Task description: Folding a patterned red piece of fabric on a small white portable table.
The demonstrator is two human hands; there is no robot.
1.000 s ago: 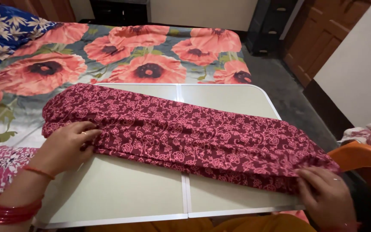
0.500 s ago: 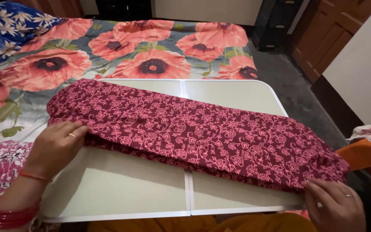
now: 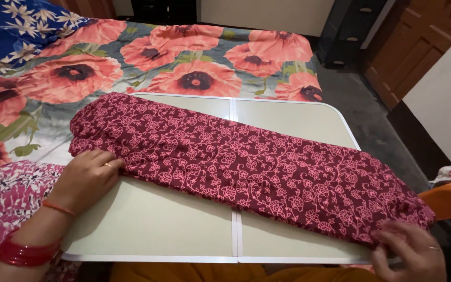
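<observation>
The maroon floral cloth [image 3: 246, 172] lay soft and limp across the table [image 3: 157, 230] — left hand [image 3: 87, 177] flat on one end, right hand [image 3: 411, 253] pinching the other; best gripped at folded edges.

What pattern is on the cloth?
Pink floral vines on dark maroon cloth, seen in the head view.

One camera, worn on my head, supplies the only view. It looks forward and steeply down across the desk [image 3: 147, 224], at close range. My left hand [image 3: 87, 177] sits at lower left, my right hand [image 3: 411, 253] at the lower right edge. The bed [image 3: 194, 52] fills the upper frame beyond the desk.
</observation>
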